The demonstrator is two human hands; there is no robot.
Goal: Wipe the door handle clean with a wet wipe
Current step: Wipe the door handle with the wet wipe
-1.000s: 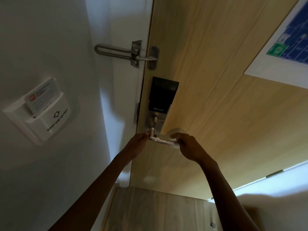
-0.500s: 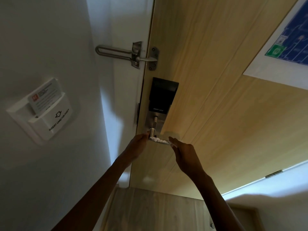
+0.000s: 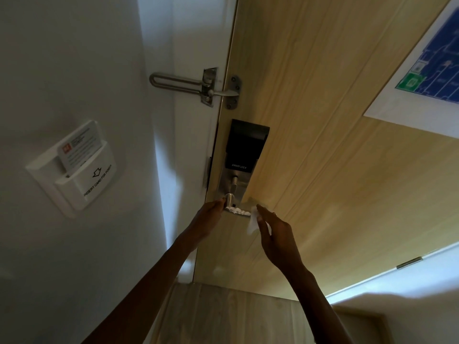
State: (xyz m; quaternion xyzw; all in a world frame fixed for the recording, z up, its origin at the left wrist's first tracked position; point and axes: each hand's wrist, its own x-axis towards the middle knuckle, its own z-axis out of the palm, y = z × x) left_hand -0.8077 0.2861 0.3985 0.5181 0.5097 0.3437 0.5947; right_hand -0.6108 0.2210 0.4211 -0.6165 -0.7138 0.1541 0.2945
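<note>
wooden door (image 3: pixel 323 157), left hand (image 3: pixel 207 219) gripping handle (image 3: pixel 237 211) end, right hand (image 3: pixel 275 234) pinching wipe (image 3: pixel 252 222) beside it

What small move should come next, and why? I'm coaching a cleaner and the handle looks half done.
Probably bring the right hand back up so the wipe presses on the handle again. The wipe hangs pinched in that hand just off the lever's free end, apparently not touching it, while the left hand rests at the lever's pivot end.
</note>
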